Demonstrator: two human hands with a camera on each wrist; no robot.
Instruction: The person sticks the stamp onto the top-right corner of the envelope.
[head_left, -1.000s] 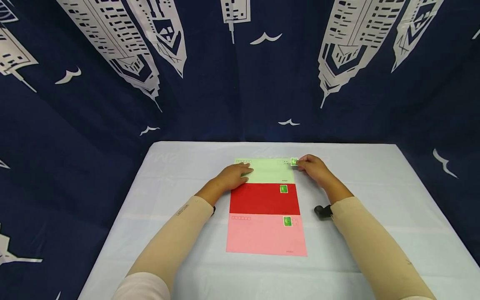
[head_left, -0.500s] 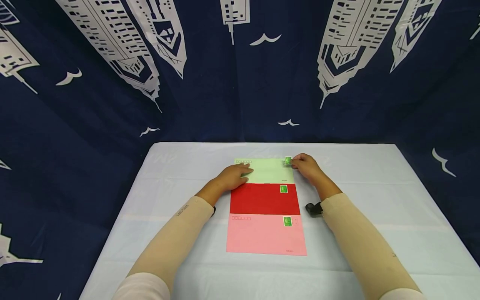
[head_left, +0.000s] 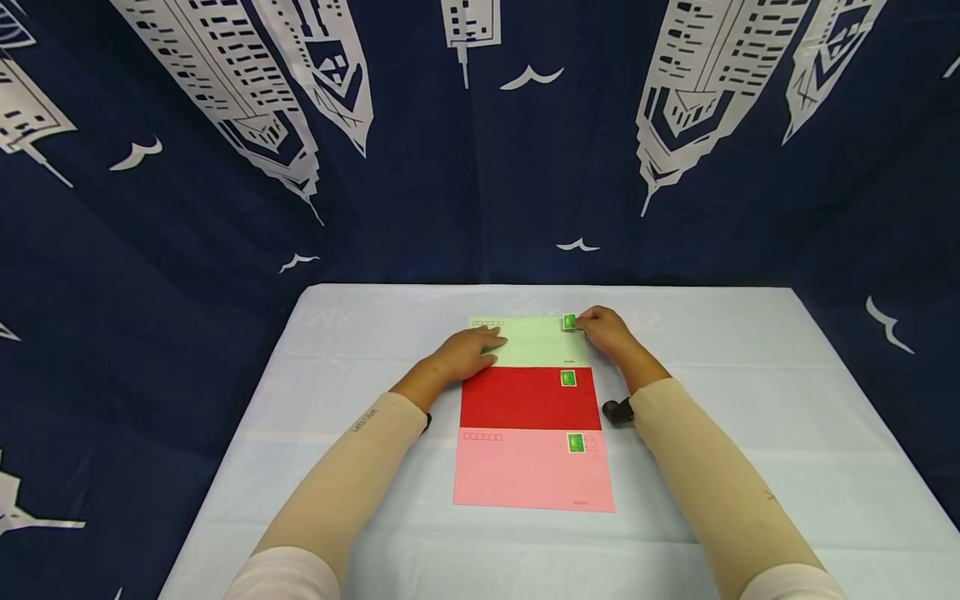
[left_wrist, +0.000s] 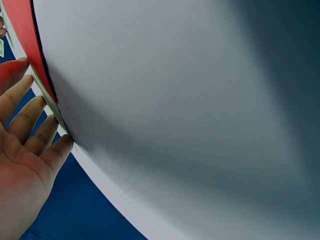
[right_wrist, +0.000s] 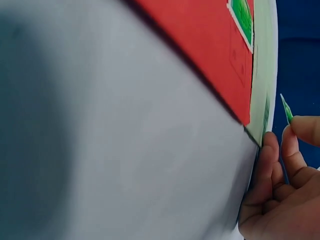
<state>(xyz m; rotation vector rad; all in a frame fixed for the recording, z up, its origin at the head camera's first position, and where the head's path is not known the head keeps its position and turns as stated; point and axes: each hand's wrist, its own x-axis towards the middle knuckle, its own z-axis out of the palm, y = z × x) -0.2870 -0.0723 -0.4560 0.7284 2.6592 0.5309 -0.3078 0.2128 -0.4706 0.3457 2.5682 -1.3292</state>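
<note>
My left hand (head_left: 467, 352) rests with spread, fairly straight fingers on the left end of a pale green envelope (head_left: 532, 343). In the left wrist view the fingertips of that hand (left_wrist: 30, 135) press along the envelope's edge. Over the envelope's top right corner, my right hand (head_left: 603, 330) pinches a green postage stamp (head_left: 569, 322) between thumb and index finger. The right wrist view shows the stamp (right_wrist: 287, 109) tilted up above the envelope, its other fingers curled near the paper's edge.
Below the green envelope lie a red envelope (head_left: 525, 400) and a pink envelope (head_left: 525, 475), edge to edge in a column. Each bears a green stamp near its top right. All lie on a white-covered table (head_left: 360, 367); a dark blue patterned curtain (head_left: 420, 183) hangs behind.
My right hand has moved left with the stamp, from beside the green envelope's right edge to over its top right corner. The left hand has stayed in place.
</note>
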